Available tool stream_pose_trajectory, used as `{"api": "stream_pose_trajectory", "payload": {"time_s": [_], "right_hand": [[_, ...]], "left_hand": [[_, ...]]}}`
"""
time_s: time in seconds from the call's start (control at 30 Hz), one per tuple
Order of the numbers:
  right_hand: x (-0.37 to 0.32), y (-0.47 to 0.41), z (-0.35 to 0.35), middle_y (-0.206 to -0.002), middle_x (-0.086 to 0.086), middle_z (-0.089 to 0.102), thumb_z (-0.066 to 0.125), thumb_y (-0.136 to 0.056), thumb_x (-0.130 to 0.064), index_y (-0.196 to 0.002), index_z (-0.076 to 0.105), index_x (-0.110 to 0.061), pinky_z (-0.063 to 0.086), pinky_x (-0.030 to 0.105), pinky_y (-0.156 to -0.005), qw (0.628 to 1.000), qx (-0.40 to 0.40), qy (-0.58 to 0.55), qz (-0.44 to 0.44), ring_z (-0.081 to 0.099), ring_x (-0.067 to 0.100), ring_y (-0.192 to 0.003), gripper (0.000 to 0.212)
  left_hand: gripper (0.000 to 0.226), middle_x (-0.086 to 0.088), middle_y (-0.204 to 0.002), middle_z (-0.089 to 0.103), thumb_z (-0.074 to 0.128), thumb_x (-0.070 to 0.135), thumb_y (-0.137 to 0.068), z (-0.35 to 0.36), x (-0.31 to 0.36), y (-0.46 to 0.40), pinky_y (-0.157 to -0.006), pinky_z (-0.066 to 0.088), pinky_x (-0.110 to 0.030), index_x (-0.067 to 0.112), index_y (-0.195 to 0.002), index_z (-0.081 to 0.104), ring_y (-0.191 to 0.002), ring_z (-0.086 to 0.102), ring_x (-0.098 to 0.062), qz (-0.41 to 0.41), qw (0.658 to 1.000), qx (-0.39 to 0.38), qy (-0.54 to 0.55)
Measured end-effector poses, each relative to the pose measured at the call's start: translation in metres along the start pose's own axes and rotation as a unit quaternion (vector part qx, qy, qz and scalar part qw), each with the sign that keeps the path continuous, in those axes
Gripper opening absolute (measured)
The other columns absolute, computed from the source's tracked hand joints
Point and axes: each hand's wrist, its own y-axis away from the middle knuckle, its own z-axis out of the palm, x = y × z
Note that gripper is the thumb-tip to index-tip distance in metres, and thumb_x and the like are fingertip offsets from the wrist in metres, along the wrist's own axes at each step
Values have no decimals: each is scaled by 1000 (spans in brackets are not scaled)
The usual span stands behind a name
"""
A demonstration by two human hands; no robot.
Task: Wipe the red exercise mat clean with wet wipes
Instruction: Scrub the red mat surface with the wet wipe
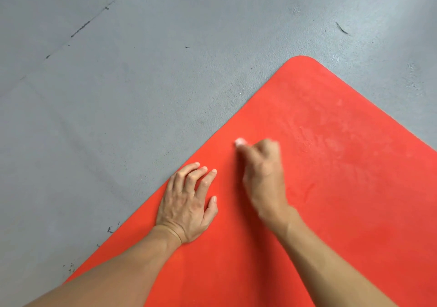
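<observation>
Head view: right hand [262, 164], blurred, fingers curled round a small white wet wipe [240, 142] pressed to the red exercise mat [343, 212], w/ the pale smeared patch [331, 141] just to its right & toward the far rounded corner, so right hand is nearer it; left hand [189, 200] rests flat near the mat's left edge, fingers relaxed, holding nothing. Mat's long axis can't be told, since it runs out of frame low & right. Count: 1 mat, 1 wipe, 2 hands, grey floor [118, 94] round it.

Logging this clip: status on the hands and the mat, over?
Left hand flat on red mat, bracing. Right hand grips white wipe, blurred mid-stroke. Pale smears by far corner. Nothing in the way.
</observation>
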Motion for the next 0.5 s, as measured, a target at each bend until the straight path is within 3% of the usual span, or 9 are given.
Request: {"api": "stream_pose_trajectory", "payload": {"time_s": [0.07, 0.13, 0.27, 0.33, 0.4, 0.5], "right_hand": [[-9, 25, -2, -90, 8, 51, 49, -102, -9, -127, 69, -6, 44, 36, -71, 991, -95, -13, -97, 47, 25, -83, 32], [6, 6, -9, -89, 8, 53, 52, -104, -12, -125, 70, -7, 46, 40, -69, 986, -111, 8, -125, 49, 27, -82, 29], [44, -55, -19, -83, 12, 49, 58, -103, -12, -107, 76, -7, 43, 44, -67, 994, 54, 88, 46, 48, 30, -82, 19], [30, -51, -7, -83, 12, 47, 58, -102, -6, -113, 75, -5, 36, 36, -69, 990, 70, 82, 86, 46, 29, -82, 20], [5, -25, 8, -86, 10, 48, 54, -101, -3, -123, 71, -5, 34, 35, -70, 999, -5, 32, -3, 45, 26, -82, 27], [-7, -9, 9, -96, 10, 54, 44, -104, -13, -132, 65, -5, 46, 39, -74, 970, -163, -15, -182, 48, 27, -86, 36]], "left_hand": [[58, -12, -133, 58, 58, 39, -89, 0, 0, 0, -112, 43, -50, 11, -140, 62, -133, 51, -34, 2, 1000, 4, 2], [57, -11, -133, 58, 58, 39, -89, 1, 0, 0, -114, 41, -49, 10, -137, 62, -132, 51, -34, 6, 1000, 10, 6], [55, -11, -133, 59, 57, 38, -90, 2, -1, 0, -117, 39, -49, 9, -136, 62, -131, 52, -34, 10, 1000, 14, 13], [56, -11, -133, 59, 58, 39, -90, 2, -1, 0, -117, 39, -49, 10, -137, 61, -131, 52, -33, 11, 1000, 12, 15], [56, -10, -133, 58, 59, 39, -88, 1, 0, 0, -117, 39, -48, 11, -137, 60, -131, 52, -33, 12, 1000, 12, 14], [57, -11, -132, 59, 59, 39, -88, 1, -1, -1, -116, 39, -48, 12, -137, 61, -131, 53, -33, 7, 1000, 8, 8]]}}
